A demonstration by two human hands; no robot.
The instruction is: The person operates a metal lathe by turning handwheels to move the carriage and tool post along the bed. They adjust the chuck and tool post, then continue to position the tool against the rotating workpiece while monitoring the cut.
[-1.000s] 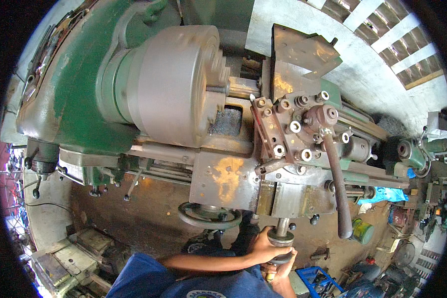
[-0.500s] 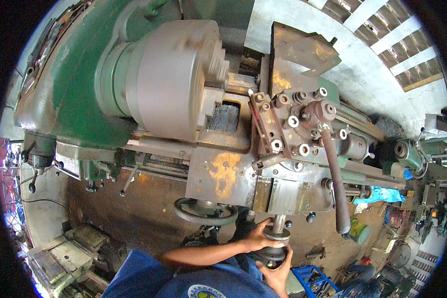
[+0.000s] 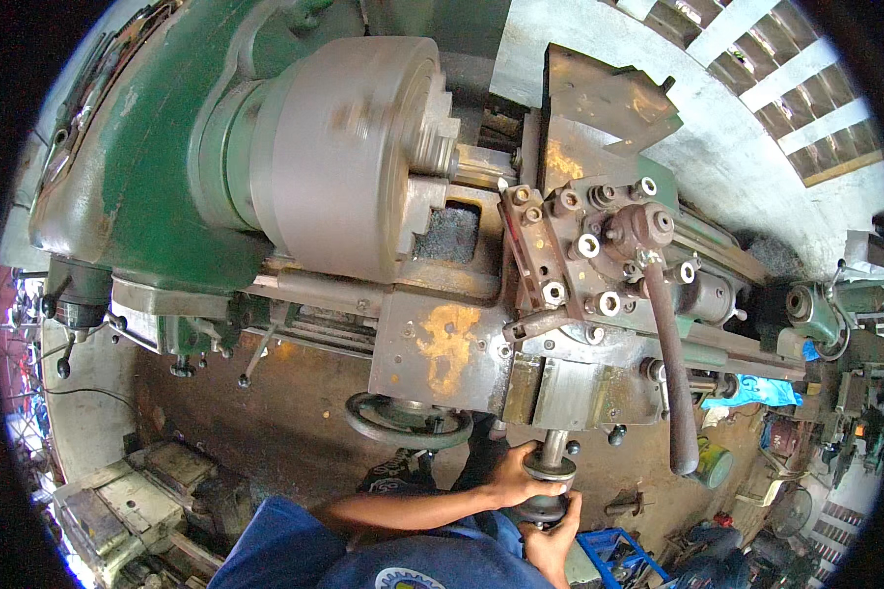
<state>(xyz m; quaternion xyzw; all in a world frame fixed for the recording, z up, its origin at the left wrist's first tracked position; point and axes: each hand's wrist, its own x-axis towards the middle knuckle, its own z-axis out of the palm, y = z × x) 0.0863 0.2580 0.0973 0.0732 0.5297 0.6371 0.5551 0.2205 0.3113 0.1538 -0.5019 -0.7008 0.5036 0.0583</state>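
Both hands are at the cross-slide handwheel (image 3: 542,506) on the front of a lathe. My left hand (image 3: 516,477) wraps its left side, fingers curled at the rim. My right hand (image 3: 558,535) grips the lower right side, thumb and fingers closed against it. From the wheel a steel shaft (image 3: 555,447) runs up into the cross slide (image 3: 572,393). Beyond stands the tool post (image 3: 530,245), its cutting tool tip close to a round metal workpiece (image 3: 483,167). The large chuck (image 3: 334,162) holding that workpiece looks smeared, as if spinning.
A long clamping lever (image 3: 670,373) hangs over the carriage's right side. The carriage handwheel (image 3: 408,422) is left of my hands. Metal chips (image 3: 449,236) lie below the chuck jaws. A blue crate (image 3: 624,560) and green bucket (image 3: 712,465) stand on the floor at right.
My right hand has shifted slightly up and right round the handwheel, its fingers closing in on it. My left hand stays on the left side. The whole view has moved a little.
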